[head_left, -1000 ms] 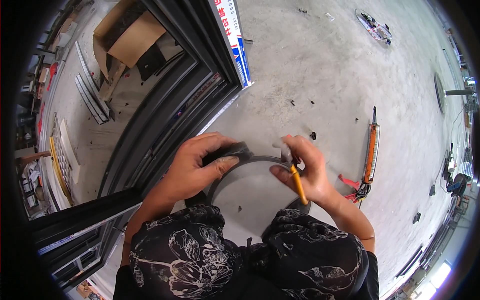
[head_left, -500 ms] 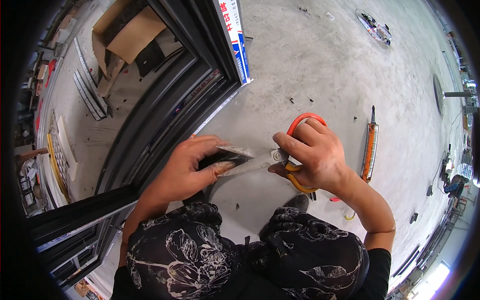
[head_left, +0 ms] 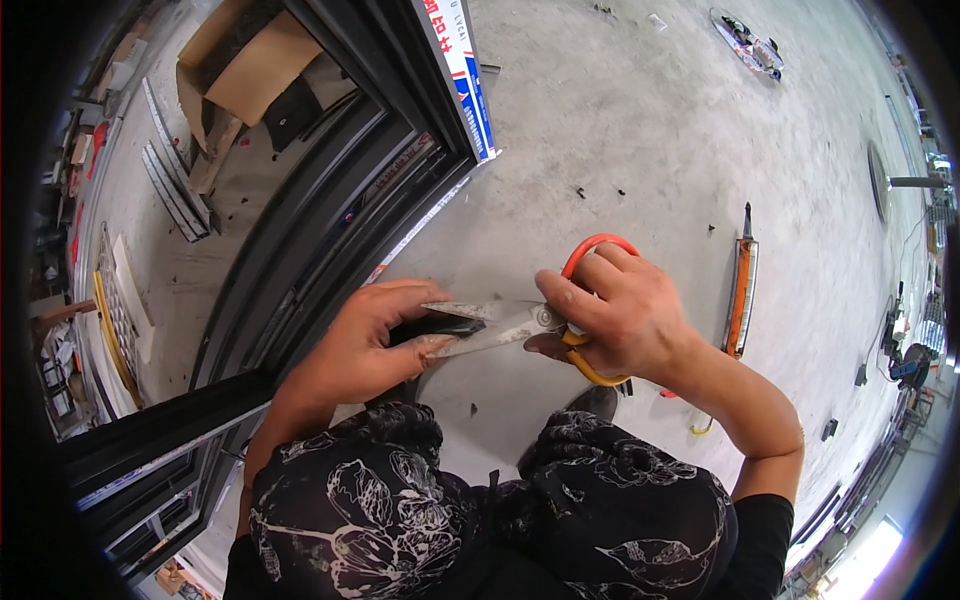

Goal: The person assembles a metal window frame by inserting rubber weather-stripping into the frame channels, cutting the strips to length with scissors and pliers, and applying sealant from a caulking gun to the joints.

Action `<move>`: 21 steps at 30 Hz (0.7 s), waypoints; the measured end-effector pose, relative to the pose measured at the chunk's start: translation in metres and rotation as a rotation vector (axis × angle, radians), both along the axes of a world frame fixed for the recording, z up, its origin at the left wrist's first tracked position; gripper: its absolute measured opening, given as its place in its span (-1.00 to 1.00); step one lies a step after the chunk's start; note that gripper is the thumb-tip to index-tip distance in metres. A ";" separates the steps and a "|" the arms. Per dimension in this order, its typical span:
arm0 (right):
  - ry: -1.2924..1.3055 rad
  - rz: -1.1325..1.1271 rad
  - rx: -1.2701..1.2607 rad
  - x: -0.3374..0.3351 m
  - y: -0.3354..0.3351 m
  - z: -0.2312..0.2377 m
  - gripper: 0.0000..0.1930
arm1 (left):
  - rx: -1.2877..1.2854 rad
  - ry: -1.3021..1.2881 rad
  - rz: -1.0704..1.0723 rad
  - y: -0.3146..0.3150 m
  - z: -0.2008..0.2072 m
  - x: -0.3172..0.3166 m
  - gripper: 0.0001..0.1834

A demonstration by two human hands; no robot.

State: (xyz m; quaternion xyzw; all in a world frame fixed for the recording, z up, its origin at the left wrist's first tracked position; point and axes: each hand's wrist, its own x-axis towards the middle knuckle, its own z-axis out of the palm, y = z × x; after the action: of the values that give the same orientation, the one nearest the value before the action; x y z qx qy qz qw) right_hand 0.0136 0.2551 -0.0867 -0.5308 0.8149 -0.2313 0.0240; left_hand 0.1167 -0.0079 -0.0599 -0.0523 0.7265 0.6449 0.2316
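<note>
My right hand [head_left: 635,310] grips a pair of scissors [head_left: 515,328] by the handles, one loop red and the other yellow. The worn grey blades are spread and point left. Between them sits a dark, strip-like piece [head_left: 440,326], pinched by the thumb and fingers of my left hand [head_left: 365,335]. Most of that piece is hidden inside the hand, so its exact kind does not show. The blade tips reach the left thumb and fingertips; I cannot tell whether they touch.
A black metal frame [head_left: 345,205] with a printed film edge stands at the left. Behind it lie an open cardboard box [head_left: 265,75] and metal strips [head_left: 180,190]. An orange sealant tube [head_left: 742,295] lies on the concrete floor at right, a small round device [head_left: 747,45] farther off.
My right hand and the scissors have shifted slightly left, so the blades reach farther over the dark piece. The blades are a little closer together. My left hand has barely moved.
</note>
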 end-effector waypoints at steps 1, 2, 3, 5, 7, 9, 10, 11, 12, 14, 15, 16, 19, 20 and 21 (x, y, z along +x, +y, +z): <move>0.004 0.009 0.009 0.001 0.000 -0.001 -0.49 | 0.069 -0.043 0.020 0.000 0.001 0.000 -0.66; 0.000 0.009 0.009 0.001 0.000 -0.002 -0.49 | 0.069 -0.046 0.020 0.001 0.002 0.000 -0.66; -0.002 0.024 0.002 0.000 0.000 -0.002 -0.50 | 0.120 -0.124 0.056 0.002 0.005 0.000 -0.65; -0.006 0.038 -0.002 -0.002 -0.001 -0.002 -0.51 | 0.173 -0.204 0.091 0.002 0.005 0.001 -0.65; -0.031 0.079 -0.054 -0.004 -0.003 0.000 -0.53 | 0.241 -0.220 0.091 0.001 0.003 0.002 -0.65; -0.036 0.076 -0.065 -0.004 -0.004 -0.005 -0.54 | 0.289 -0.238 0.101 0.002 0.001 0.002 -0.65; -0.040 0.074 -0.079 -0.003 -0.004 -0.008 -0.54 | 0.336 -0.255 0.112 0.002 0.000 0.001 -0.64; -0.041 0.074 -0.080 -0.003 -0.004 -0.010 -0.54 | 0.335 -0.256 0.113 0.002 -0.001 0.001 -0.64; -0.044 0.060 -0.094 -0.002 -0.004 -0.011 -0.54 | 0.347 -0.278 0.116 0.002 -0.002 0.001 -0.64; -0.048 0.045 -0.111 -0.001 -0.005 -0.015 -0.54 | 0.356 -0.301 0.118 0.002 -0.001 0.001 -0.63; -0.051 0.046 -0.142 -0.001 -0.006 -0.016 -0.55 | 0.384 -0.314 0.131 0.003 0.000 0.001 -0.62; -0.054 0.046 -0.173 -0.001 -0.006 -0.018 -0.55 | 0.411 -0.327 0.144 0.003 0.001 0.000 -0.62; -0.063 0.014 -0.200 0.001 -0.001 -0.023 -0.57 | 0.395 -0.351 0.164 0.009 0.000 -0.003 -0.63; -0.062 0.017 -0.198 0.002 -0.003 -0.025 -0.57 | 0.397 -0.350 0.166 0.008 -0.001 0.000 -0.63; -0.096 0.017 -0.205 0.003 -0.005 -0.029 -0.58 | 0.394 -0.345 0.210 0.006 -0.003 0.003 -0.63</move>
State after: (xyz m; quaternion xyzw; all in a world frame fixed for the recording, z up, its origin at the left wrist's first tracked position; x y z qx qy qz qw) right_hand 0.0170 0.2503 -0.1153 -0.5257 0.7804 -0.3383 0.0108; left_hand 0.1197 -0.0020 -0.0629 -0.1902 0.5275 0.7758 0.2893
